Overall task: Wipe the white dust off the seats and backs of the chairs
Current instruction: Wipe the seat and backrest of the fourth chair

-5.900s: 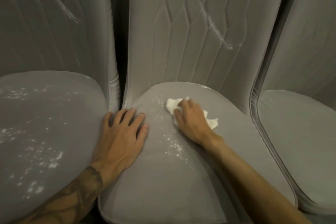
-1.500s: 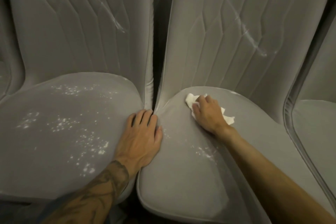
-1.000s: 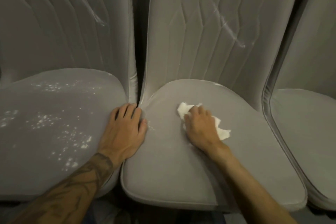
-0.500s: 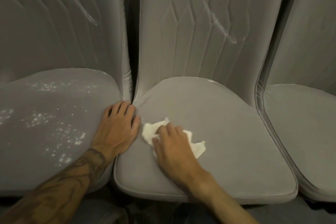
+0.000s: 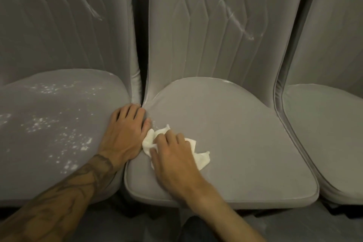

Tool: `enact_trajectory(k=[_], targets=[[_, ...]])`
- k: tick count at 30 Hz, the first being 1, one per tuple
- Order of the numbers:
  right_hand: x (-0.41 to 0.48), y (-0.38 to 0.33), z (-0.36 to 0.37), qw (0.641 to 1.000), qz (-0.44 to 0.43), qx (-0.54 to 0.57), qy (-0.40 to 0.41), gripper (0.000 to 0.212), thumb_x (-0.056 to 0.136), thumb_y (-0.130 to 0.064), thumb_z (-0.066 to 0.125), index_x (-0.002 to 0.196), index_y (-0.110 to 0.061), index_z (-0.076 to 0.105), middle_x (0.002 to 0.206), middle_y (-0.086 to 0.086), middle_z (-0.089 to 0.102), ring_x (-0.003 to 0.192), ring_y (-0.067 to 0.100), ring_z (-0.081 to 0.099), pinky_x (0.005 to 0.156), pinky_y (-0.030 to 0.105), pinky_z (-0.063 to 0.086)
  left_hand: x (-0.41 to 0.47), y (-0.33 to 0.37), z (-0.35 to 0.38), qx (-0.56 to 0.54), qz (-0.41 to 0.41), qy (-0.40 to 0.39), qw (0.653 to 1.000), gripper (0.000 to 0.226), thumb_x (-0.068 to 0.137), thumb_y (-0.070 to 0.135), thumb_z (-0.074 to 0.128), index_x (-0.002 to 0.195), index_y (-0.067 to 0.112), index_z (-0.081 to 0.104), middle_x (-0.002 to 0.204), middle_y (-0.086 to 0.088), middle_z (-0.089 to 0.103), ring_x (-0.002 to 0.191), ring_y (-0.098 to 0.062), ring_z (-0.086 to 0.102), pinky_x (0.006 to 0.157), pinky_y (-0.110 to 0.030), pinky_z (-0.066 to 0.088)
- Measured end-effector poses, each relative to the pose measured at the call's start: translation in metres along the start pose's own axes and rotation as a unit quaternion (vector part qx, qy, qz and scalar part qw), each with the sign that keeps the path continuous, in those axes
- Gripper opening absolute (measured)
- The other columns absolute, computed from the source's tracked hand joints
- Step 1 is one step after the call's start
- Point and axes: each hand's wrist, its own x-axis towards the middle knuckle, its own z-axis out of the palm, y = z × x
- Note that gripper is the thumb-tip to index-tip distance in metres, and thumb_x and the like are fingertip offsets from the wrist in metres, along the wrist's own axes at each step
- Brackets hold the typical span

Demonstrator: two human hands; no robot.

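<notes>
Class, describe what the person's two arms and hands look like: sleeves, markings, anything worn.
The left hand and right hand are bare: no gloves, rings or watch. Neither forearm shows a sleeve. The left forearm carries a dark tattoo; the right forearm shows none.

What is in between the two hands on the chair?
A crumpled white cloth. It pokes out from under the right hand and reaches toward the left hand, on the middle chair's seat. The head view shows it.
</notes>
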Motion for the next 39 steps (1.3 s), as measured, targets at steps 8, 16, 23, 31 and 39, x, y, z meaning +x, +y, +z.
enact_trajectory(k=[8, 16, 23, 31, 39], targets=[[-0.007, 0.071, -0.035, 0.966, 0.241, -0.079, 0.045, 0.036, 0.105, -0.033, 0.024, 0.119, -0.013, 0.05, 0.128, 0.014, 0.053, 0.105, 0.033, 0.048, 0.089, 0.045, 0.035, -0.002, 0.002, -0.002, 0.007, -0.005, 0.004, 1.0, 0.035, 0.107, 0.033, 0.033, 0.108, 0.012, 0.062, 0.12, -0.014, 0.062, 0.116, -0.035, 0.056, 0.099, -0.049, 0.043], [-0.032, 0.031, -0.023, 0.989, 0.138, -0.01, 0.057, 0.028, 0.099, -0.035, 0.041, 0.106, -0.012, 0.057, 0.112, 0.015, 0.058, 0.095, 0.034, 0.051, 0.084, 0.048, 0.042, -0.001, 0.0, 0.001, 0.012, -0.007, -0.016, 1.0, 0.038, 0.106, 0.035, 0.029, 0.108, 0.012, 0.059, 0.117, -0.014, 0.061, 0.112, -0.034, 0.054, 0.096, -0.05, 0.041], [-0.043, 0.02, -0.02, 0.957, 0.247, -0.085, 0.126, 0.014, 0.097, -0.023, 0.051, 0.097, -0.013, 0.06, 0.102, 0.014, 0.061, 0.082, 0.034, 0.054, 0.072, 0.046, 0.045, -0.001, 0.001, -0.003, 0.0, -0.01, -0.023, 1.0, 0.036, 0.105, 0.034, 0.028, 0.11, 0.012, 0.057, 0.117, -0.014, 0.059, 0.112, -0.033, 0.052, 0.096, -0.049, 0.04], [-0.067, 0.047, -0.031, 0.967, 0.218, -0.031, 0.128, 0.016, 0.1, -0.029, 0.053, 0.097, -0.015, 0.058, 0.101, 0.01, 0.056, 0.084, 0.031, 0.048, 0.075, 0.045, 0.038, -0.001, 0.001, -0.004, -0.032, -0.011, -0.017, 0.999, 0.038, 0.104, 0.035, 0.026, 0.105, 0.011, 0.056, 0.112, -0.014, 0.06, 0.107, -0.033, 0.053, 0.094, -0.05, 0.043], [-0.046, -0.016, 0.003, 0.979, 0.145, -0.008, 0.14, 0.016, 0.1, -0.035, 0.043, 0.098, -0.022, 0.051, 0.102, 0.003, 0.053, 0.084, 0.021, 0.043, 0.073, 0.037, 0.035, -0.001, 0.0, 0.002, -0.023, -0.012, 0.006, 1.0, 0.037, 0.103, 0.034, 0.03, 0.106, 0.009, 0.056, 0.114, -0.018, 0.061, 0.109, -0.036, 0.054, 0.093, -0.052, 0.042]])
